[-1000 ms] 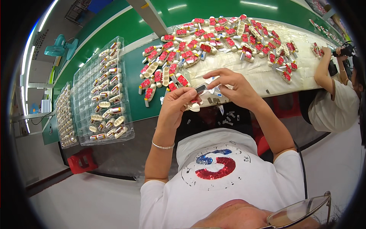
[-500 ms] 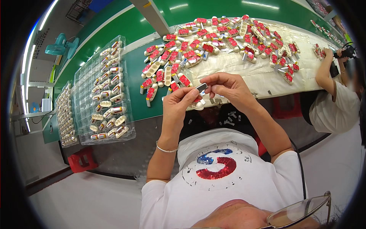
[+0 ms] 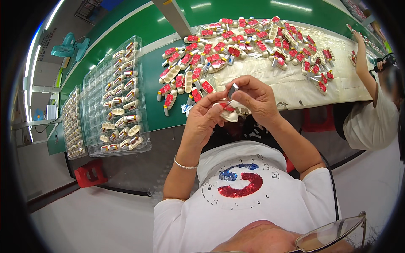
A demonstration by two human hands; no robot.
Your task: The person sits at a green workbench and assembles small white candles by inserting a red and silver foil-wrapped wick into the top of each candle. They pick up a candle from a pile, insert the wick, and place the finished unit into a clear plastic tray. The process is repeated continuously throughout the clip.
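My two hands meet above the near edge of the workbench. Between the thumb and fingers of my left hand [image 3: 203, 120] is a white rounded plastic piece [image 3: 231, 116] with a red label on top. My right hand [image 3: 258, 100] pinches a small grey metallic strip [image 3: 232, 89] right over that piece; whether the two touch, I cannot tell. Beyond my hands, similar white pieces with red labels [image 3: 206, 86] lie heaped on the bench, several with silver tabs sticking out.
Clear plastic trays [image 3: 95, 105] at the left hold rows of similar white pieces. A metal post [image 3: 173, 17] rises behind the heap. Pale wrapped sheeting [image 3: 291, 86] covers part of the green bench [image 3: 158, 114]. Another person's arm [image 3: 363, 65] reaches in at the right. A red stool [image 3: 90, 173] stands lower left.
The grey strip has gone from between both hands to my right hand's fingertips, turned more upright. My left hand now lifts the red-labelled white piece into fuller view. The other person's arm has reached farther out.
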